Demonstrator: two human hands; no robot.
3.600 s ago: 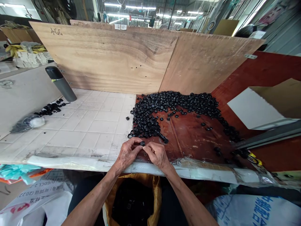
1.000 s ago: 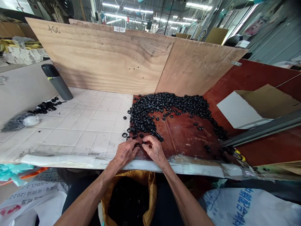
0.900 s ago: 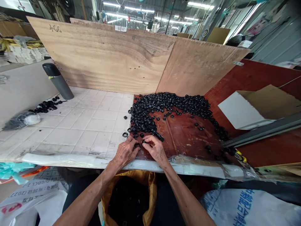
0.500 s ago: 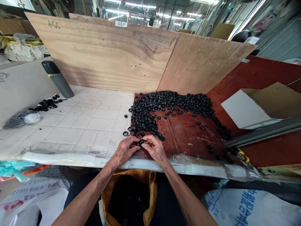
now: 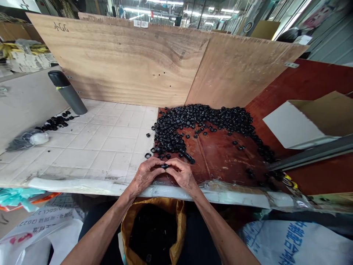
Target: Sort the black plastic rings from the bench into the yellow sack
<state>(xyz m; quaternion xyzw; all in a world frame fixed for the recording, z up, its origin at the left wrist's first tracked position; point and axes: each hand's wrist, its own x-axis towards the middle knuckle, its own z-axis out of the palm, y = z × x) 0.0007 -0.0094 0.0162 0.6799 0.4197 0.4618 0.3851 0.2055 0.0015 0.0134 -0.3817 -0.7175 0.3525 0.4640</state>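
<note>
A small round black plastic part is pinched between both hands, just above the front edge of the table. My left hand is closed on its left side with thumb and fingertips. From the right, my right hand grips the same part, and the fingertips of the two hands nearly meet. Fingers cover much of the part, so I cannot tell whether it is one piece or two pressed together. Right behind the hands spreads a heap of similar black parts. A black ring lies on the white tiles beside my left hand.
An open yellow sack with dark contents stands below the table edge. A grey bottle and a plastic bag with loose black parts are at the left. A white carton and a metal bar are at the right. A wooden board closes the back.
Both hands have drawn closer together around the black part, which now sits level between the fingertips. The view has shifted slightly.
</note>
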